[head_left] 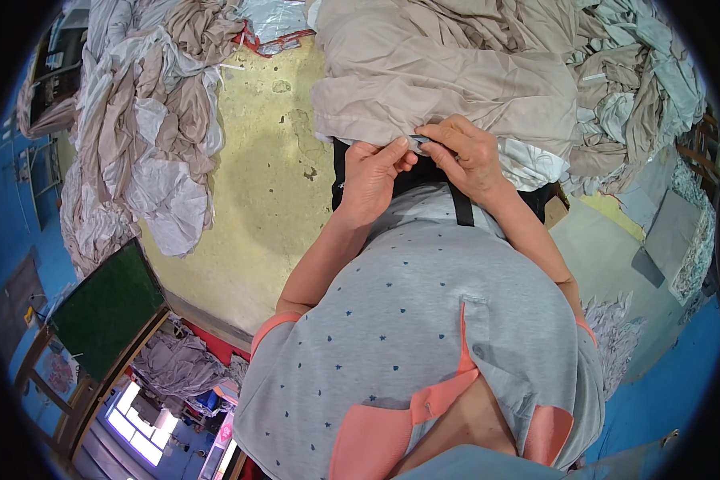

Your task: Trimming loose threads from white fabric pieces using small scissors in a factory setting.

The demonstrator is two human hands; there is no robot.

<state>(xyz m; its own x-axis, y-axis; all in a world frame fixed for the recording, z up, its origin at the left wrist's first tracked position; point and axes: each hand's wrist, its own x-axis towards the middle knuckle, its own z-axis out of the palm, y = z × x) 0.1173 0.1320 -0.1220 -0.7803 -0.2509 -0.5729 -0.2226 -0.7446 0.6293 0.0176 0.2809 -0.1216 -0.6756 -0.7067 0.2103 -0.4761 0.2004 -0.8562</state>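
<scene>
A wide beige cloth (456,92) lies in folds before me, its near edge over my lap. My left hand (370,181) is closed at that edge, thumb and forefinger pinched on the cloth close to a small whitish bit. In my right hand (470,160), thumb and fingers are closed round a small dark tool (421,138), perhaps thread snips; most of it is hidden by the fingers. The tool's tip comes close to my left fingertips. A black strap (461,206) runs down from under my right hand over my grey top.
Beige and white cloths (156,136) are heaped at the left, and another pile (628,104) lies at the right. Bare yellowish floor (256,172) shows between. A green-seated chair (108,308) stands at lower left. Grey flat pieces (672,232) lie at the right.
</scene>
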